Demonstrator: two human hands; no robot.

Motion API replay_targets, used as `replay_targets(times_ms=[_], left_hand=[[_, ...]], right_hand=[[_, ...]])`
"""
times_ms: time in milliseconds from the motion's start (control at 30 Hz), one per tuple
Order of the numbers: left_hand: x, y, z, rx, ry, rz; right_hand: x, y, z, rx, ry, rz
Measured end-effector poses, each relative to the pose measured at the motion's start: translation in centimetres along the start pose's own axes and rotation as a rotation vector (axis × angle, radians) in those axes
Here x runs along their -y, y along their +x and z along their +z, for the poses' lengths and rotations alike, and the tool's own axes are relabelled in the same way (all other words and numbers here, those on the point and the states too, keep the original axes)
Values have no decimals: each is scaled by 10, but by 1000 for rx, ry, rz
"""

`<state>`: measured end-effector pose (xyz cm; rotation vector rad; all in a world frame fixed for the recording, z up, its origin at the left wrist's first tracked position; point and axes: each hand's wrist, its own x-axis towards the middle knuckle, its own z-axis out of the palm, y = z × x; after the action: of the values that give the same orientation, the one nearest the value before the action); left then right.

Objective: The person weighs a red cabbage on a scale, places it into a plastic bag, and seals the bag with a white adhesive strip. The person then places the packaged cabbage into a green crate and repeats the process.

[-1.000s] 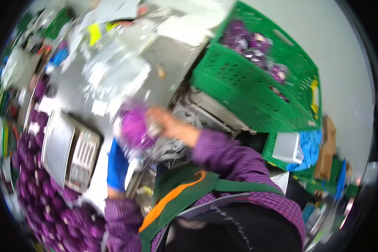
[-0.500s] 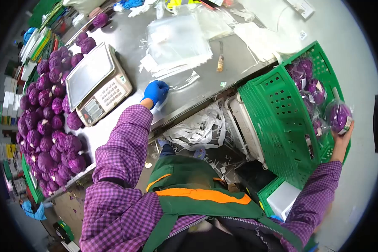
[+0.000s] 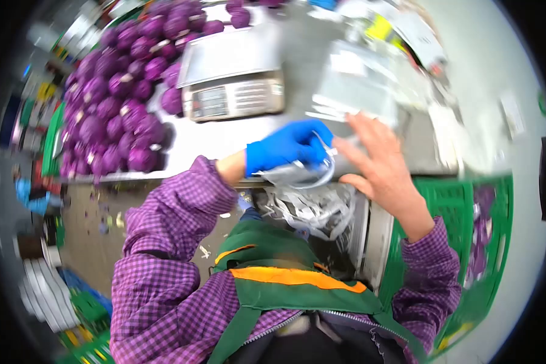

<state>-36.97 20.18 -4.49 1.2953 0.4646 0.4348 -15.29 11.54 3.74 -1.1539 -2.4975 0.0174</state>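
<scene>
In a blue glove, my left hand (image 3: pixel 291 147) grips a clear plastic bag (image 3: pixel 300 176), which hangs in a loop over the front edge of the table. Just right of the bag, my bare right hand (image 3: pixel 382 161) is held with fingers spread and nothing in it, slightly smeared by motion. Behind my hands lies a stack of flat clear bags (image 3: pixel 355 88). A weighing scale (image 3: pixel 233 97) stands left of that stack, beyond my gloved hand.
Purple cabbages (image 3: pixel 115 103) are heaped at the table's left. A green crate (image 3: pixel 437 224) stands at my right, with wrapped cabbages (image 3: pixel 483 224) inside. White plastic strips (image 3: pixel 321 209) hang below the table edge. Light-coloured sheets (image 3: pixel 446 133) lie at the right end.
My right hand has let go of the wrapped cabbage at the crate and come back to the left. My left hand has lifted the clear bag. The view has turned left.
</scene>
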Motion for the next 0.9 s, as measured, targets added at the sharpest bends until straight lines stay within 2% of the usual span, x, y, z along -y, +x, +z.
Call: replay_targets(times_ms=[33, 67, 100, 167, 200, 267, 300, 367, 400, 433, 500, 533, 567, 633, 700, 767, 800, 833, 900], left_hand=[[-5, -18, -3, -27, -74, -33], [-12, -37, -5, -113, -93, -25], [2, -55, -23, -66, -167, -8], [0, -101, -47, -113, -398, 17], [3, -122, -56, -218, -480, 2], [-1, -164, -73, -337, -565, -12], [-2, -183, -82, -382, -571, 18], [-3, -214, -95, -428, -603, 57], [12, -229, -110, -396, -194, 186], [12, -246, -116, -427, -197, 200], [7, -278, -121, -555, -440, 359], [-1, -291, -130, -563, -604, 185], [-1, -299, -132, -581, -611, 198], [1, -311, -133, -903, -196, 370], [4, -331, -149, -955, -128, 315], [27, -340, -166, -1208, -140, 241], [28, -347, -170, -1307, -108, 546], [29, -355, -180, -1283, -773, 786], [22, -389, -195, -1214, -977, 994]], right_hand=[[-4, 23, 18, 35, 62, -166], [-9, 44, 35, 44, 244, -196], [-10, 63, 49, 72, 429, -227], [7, 95, 64, -6, 827, 201], [23, 119, 72, 39, 846, 129], [60, 166, 90, -33, 1356, 396], [73, 188, 102, 12, 1365, 358], [95, 223, 130, 260, 740, -134], [97, 244, 146, 332, 787, -298], [104, 259, 159, 352, 791, -328], [119, 284, 182, 367, 1109, -73], [130, 297, 193, 330, 1313, 0], [140, 310, 204, 351, 1314, -13], [161, 331, 225, 402, 1336, 204], [185, 341, 257, 454, 1307, 157], [203, 358, 276, 463, 1526, 393], [206, 370, 287, 470, 1698, 533], [207, 382, 295, 495, 1787, 560], [222, 401, 311, 754, 1699, 504]])
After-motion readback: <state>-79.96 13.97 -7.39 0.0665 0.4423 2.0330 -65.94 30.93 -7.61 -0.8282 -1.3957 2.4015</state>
